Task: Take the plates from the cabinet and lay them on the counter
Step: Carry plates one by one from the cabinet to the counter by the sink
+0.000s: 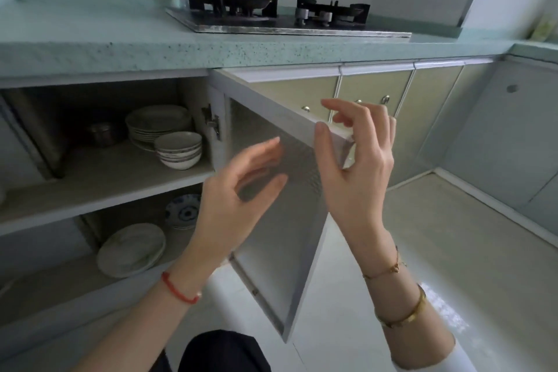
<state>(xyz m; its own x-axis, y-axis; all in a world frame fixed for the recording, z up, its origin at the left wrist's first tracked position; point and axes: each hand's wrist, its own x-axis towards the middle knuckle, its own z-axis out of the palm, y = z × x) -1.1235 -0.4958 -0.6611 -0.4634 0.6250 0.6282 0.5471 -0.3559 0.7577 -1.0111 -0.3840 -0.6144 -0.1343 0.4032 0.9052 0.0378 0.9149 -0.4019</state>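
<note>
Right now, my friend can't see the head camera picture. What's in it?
A person's right hand is at the top corner of an open cabinet door, the left hand open beside it. Inside are stacked plates and bowls, more plates on the shelf below; a stove sits on the counter.

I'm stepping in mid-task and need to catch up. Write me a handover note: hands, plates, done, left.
Left hand: open, empty, in front of the open grey cabinet door.
Right hand: pinches that door's top corner.
Stack of white plates on the upper shelf, more white plates on the lower.
Done: door open.
Left: every plate to go onto the speckled teal counter.
</note>
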